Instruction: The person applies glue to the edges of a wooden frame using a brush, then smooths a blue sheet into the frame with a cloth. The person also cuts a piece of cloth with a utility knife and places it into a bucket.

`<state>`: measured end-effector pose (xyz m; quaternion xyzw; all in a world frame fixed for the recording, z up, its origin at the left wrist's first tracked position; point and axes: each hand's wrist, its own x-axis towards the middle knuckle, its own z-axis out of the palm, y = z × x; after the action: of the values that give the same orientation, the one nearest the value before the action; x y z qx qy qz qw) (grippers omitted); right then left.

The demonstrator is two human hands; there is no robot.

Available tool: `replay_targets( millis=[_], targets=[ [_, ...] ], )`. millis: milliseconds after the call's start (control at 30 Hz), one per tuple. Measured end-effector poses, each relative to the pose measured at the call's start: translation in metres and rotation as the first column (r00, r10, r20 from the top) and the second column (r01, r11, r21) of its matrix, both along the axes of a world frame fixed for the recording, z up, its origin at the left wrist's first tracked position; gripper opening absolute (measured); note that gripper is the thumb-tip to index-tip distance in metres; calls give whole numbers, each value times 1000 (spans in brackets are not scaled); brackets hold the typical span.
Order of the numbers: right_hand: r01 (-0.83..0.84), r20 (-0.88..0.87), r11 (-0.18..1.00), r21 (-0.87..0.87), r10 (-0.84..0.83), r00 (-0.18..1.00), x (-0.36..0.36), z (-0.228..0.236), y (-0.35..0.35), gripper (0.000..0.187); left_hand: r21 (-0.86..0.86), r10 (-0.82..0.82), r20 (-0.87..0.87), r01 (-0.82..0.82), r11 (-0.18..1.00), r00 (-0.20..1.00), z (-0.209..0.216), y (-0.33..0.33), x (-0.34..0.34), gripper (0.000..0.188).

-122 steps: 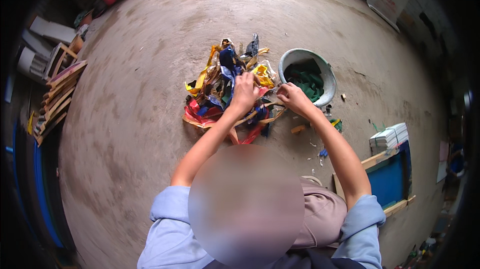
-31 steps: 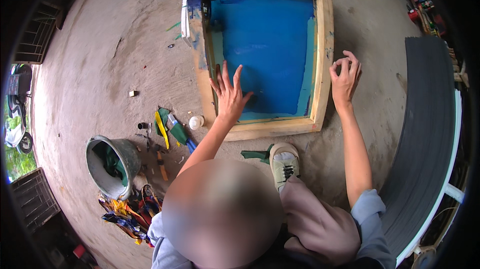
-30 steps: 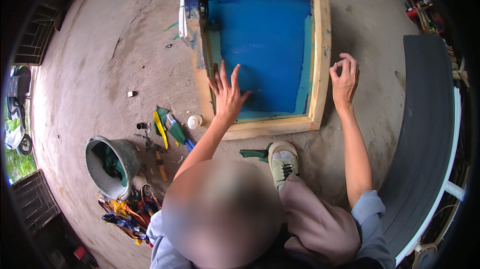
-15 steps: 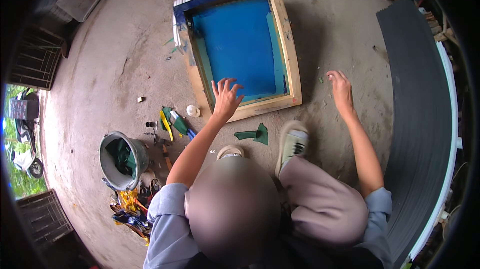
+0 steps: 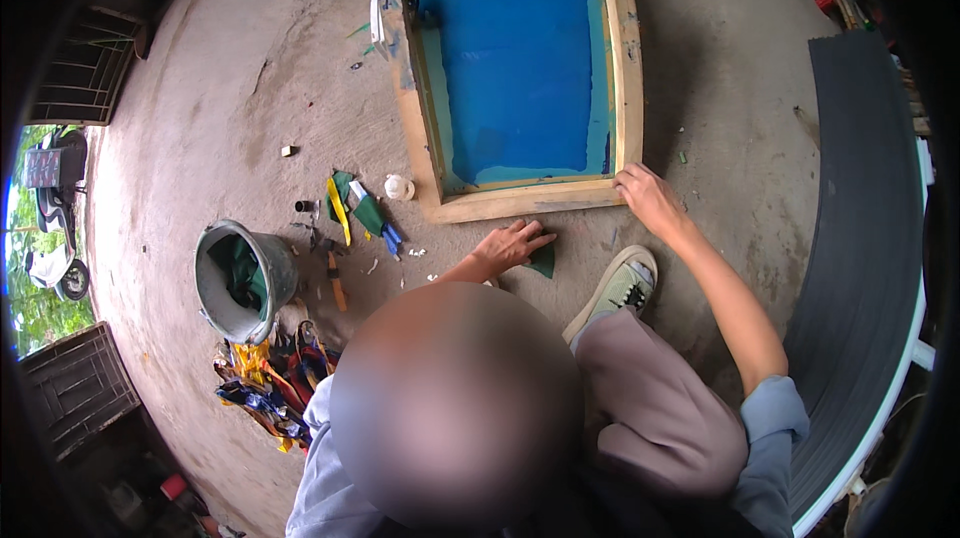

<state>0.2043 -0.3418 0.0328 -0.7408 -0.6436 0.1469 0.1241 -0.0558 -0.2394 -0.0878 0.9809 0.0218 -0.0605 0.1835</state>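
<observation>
Lying just beyond the left hand [image 5: 508, 246], a wooden frame [image 5: 530, 202] around a blue panel [image 5: 520, 68] meets the right hand [image 5: 650, 202] at its near right corner; bent fingers touch it, but whether they grip cannot be told. The left hand partly covers a green scrap [image 5: 543, 261], its hold likewise unclear. Farther left stands a grey pail [image 5: 280, 273].

I log: daylight, far left of the wooden frame [image 5: 627, 68]; soft shadow [image 5: 672, 78], right; blurred disc [image 5: 455, 408], below; fisheye bending, dark rim, all round.

The left hand [image 5: 510, 246] reaches palm-down, fingers pointing right, while the right hand [image 5: 648, 198] extends farther forward, fingers bent.
</observation>
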Motion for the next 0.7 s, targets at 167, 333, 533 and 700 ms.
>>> replay_targets(
  millis=[167,333,533,700],
  targets=[
    [34,-126,998,-59,-41,991,-6,-20,17,10,-152,14,43,-7,988,999,-9,4,6,34],
    [-112,-154,994,10,112,982,-10,-35,29,8,-201,-3,127,29,979,992,-15,11,0,25],
    [-138,-264,990,36,143,954,-27,-11,79,6,-544,423,240,-239,804,874,65,54,-12,14],
    [-250,-286,946,206,302,909,-90,44,160,7,-491,797,332,-629,603,504,161,94,-63,14]
  ],
)
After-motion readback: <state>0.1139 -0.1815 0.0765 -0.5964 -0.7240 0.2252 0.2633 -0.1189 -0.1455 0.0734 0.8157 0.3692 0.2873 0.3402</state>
